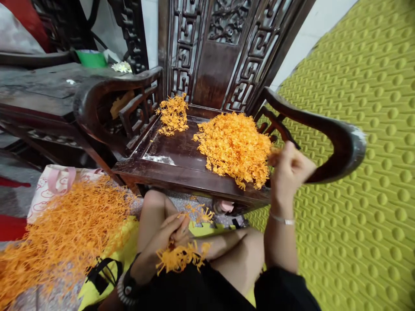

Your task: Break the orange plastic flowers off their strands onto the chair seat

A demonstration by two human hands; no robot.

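Note:
My left hand (177,229) is closed over my lap around a frilly orange artificial flower string (181,257). Its curled ends stick out on both sides of the fist. Raised at the right of the chair seat, my right hand (292,166) is closed and slightly blurred; what its fingers pinch, if anything, I cannot make out. Just left of it, a large heap of orange frilly flower pieces (235,147) covers the seat's right part. A smaller orange bunch (173,114) lies at the back left of the seat.
The dark carved wooden chair (178,149) stands before me, its curved armrest (346,142) close to my right hand. Loose orange strands (74,229) pile up at left beside a pink-handled bag (45,185). A yellow bumpy mat (356,224) lies at right; a side table (39,90) stands at left.

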